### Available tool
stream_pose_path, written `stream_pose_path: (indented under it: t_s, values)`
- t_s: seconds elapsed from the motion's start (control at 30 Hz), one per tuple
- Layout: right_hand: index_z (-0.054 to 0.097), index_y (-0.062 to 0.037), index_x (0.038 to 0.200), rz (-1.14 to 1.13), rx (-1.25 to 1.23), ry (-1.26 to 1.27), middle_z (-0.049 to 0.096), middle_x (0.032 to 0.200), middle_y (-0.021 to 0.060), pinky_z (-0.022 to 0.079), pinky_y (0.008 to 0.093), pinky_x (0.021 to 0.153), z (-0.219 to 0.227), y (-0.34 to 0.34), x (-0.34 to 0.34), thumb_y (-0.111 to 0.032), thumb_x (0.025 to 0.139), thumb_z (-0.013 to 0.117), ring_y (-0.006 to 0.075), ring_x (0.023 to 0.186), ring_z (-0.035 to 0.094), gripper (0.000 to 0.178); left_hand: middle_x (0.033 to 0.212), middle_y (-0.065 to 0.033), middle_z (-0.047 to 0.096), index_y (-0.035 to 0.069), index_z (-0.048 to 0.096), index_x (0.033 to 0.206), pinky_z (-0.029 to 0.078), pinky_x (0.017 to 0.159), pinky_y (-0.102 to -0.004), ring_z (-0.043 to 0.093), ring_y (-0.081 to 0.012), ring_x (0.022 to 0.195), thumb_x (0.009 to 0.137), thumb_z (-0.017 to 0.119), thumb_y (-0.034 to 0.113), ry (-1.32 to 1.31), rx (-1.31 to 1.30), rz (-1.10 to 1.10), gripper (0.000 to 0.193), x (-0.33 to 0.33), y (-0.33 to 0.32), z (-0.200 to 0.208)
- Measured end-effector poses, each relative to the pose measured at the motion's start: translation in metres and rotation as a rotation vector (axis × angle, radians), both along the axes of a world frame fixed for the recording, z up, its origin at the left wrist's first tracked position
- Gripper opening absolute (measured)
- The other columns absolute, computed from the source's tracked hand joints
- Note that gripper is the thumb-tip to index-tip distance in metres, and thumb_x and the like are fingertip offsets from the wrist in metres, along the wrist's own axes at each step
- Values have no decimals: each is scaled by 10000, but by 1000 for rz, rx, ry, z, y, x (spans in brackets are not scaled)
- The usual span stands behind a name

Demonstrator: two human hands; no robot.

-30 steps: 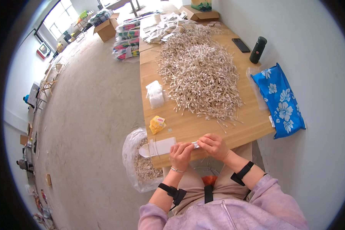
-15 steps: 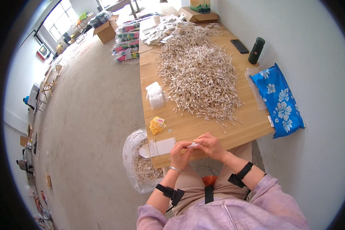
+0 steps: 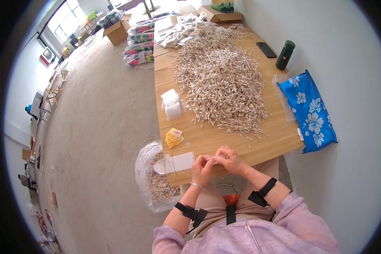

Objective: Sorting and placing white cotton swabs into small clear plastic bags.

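My left hand (image 3: 203,169) and my right hand (image 3: 229,160) meet at the near edge of a long wooden table (image 3: 279,135). Together they pinch a small bundle of thin white-tipped sticks (image 3: 215,158) between the fingers. A flat white packet (image 3: 175,163) lies just left of my left hand at the table edge. A very large heap of the same thin sticks (image 3: 220,80) covers the middle of the table beyond my hands.
A clear plastic bag holding more sticks (image 3: 154,184) hangs beside the table's near left corner. On the table are a small yellow packet (image 3: 173,137), a white bag (image 3: 172,103), a blue flowered pouch (image 3: 311,112), a dark bottle (image 3: 285,55) and a phone (image 3: 266,49). Cardboard boxes (image 3: 117,31) stand far off.
Both hands have stayed at the table edge and shifted only slightly, fingers working the small bundle between them. Nothing else has moved.
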State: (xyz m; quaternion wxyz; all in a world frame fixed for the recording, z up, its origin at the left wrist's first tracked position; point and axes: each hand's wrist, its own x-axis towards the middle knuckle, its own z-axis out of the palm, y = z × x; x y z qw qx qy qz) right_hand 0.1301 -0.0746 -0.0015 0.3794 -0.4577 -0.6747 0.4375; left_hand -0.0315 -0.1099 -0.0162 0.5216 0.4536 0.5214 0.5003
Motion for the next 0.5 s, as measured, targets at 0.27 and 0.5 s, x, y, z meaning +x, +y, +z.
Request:
stream_pose_path:
  t_s: [0.27,0.5]
  values:
    - [663,-17,908,114,-378,410,628,873,-24,457,204,685,-14,4,10,-120,881,650,43,772,549,107,849,12,599,40,575,905,444,729,-211,541,-59,781,893,605,77,-154,-87,-50,49,-2,3,9]
    - [659,-13,932,62,-411,481,654,948,12,502,217,748,-11,1,17,-76,854,673,62,836,596,101,908,-1,599,18,581,977,468,759,-234,566,-84,846,915,617,112,26,146,-68,119,-8,-2,-3]
